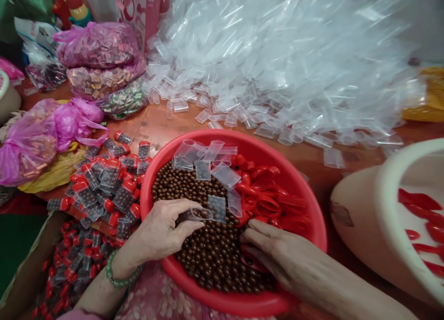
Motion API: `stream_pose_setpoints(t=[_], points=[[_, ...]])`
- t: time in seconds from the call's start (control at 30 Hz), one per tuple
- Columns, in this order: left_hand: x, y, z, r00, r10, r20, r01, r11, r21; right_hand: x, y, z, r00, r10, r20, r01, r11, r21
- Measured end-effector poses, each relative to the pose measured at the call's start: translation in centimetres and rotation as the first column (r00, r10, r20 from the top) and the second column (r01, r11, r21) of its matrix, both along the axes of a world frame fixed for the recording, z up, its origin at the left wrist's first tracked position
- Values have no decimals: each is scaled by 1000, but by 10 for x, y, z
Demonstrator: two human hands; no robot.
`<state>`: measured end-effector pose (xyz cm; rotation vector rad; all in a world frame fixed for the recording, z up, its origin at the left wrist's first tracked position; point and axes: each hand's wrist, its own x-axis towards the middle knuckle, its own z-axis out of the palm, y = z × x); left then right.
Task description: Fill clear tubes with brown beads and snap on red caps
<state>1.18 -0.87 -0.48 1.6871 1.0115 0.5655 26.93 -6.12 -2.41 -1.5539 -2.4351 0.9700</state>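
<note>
Between the thumb and fingers of my left hand (169, 225) is a clear plastic tube (187, 214), its open end facing right with brown balls showing inside. My right hand (268, 246) reaches into the red basin (321, 209), fingers closed around a red plastic piece (255, 263) that is mostly covered by the hand. Small shiny brown balls (215, 250) fill the basin's left and front. Red plastic caps (267, 195), some with long tails, lie heaped at its right. Several empty clear tubes (225, 174) rest on the balls and along the far rim.
A big pile of clear tubes (249, 70) covers the back of the table (156, 123). Filled, red-capped tubes (100, 186) are heaped at left, spilling below. Pink bags (97, 47) stand behind them. At right is a cream tub (367, 209) with red pieces inside.
</note>
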Motion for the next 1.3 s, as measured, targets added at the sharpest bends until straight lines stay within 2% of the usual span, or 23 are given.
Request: stream_pose_setpoints(t=[0.17, 0.3, 0.37, 0.47, 0.67, 0.8, 0.93, 1.07, 1.17, 1.3], points=[[3, -3, -1, 1000, 13, 18, -11, 997, -80, -15, 16, 22, 967, -210, -145, 197, 976, -95], [8, -8, 0, 996, 51, 78, -42, 992, -118, -41, 30, 29, 913, -289, -289, 279, 957, -78], [10, -11, 1, 994, 76, 78, -71, 995, -75, -54, 37, 30, 888, -312, -337, 294, 950, -103], [11, -12, -1, 993, 106, 43, -106, 994, -12, -65, 43, 33, 841, -351, -411, 284, 934, -217], [10, -6, -5, 973, 156, 172, -124, 975, -185, -57, 37, 43, 725, -430, -539, 230, 888, -398], [10, -6, -5, 977, 134, 168, -84, 958, -276, -57, 30, 40, 658, -477, -583, 257, 869, -422], [11, -8, -6, 975, 145, 171, -76, 931, -357, -61, 26, 32, 638, -491, -593, 289, 867, -407], [12, -6, -8, 980, 124, 154, -61, 930, -362, -63, 22, 23, 597, -569, -565, 327, 816, -476], [11, -3, -8, 973, 131, 192, -43, 914, -404, -67, 19, 20, 534, -613, -582, 351, 787, -507], [9, 1, -7, 958, 156, 239, -21, 874, -486, -68, 18, 21, 483, -561, -672, 342, 828, -445]])
